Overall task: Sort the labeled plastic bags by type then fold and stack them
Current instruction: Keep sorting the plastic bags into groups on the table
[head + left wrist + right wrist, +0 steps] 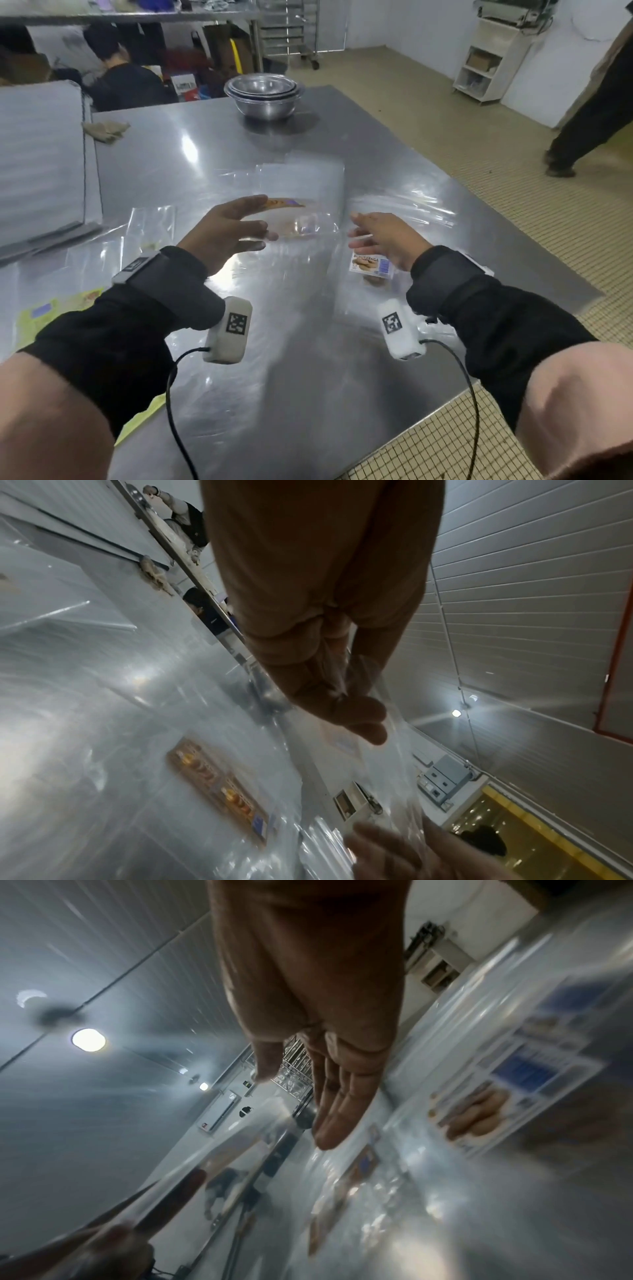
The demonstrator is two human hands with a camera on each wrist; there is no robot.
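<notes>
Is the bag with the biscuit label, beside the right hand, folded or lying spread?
Spread, it seems. The bag with the biscuit label lies flat on the steel table, label facing up; no fold is visible.

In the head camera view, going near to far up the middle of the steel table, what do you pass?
Wrist cameras → left hand and right hand over the labeled bag → clear bags → stacked steel bowls.
</notes>
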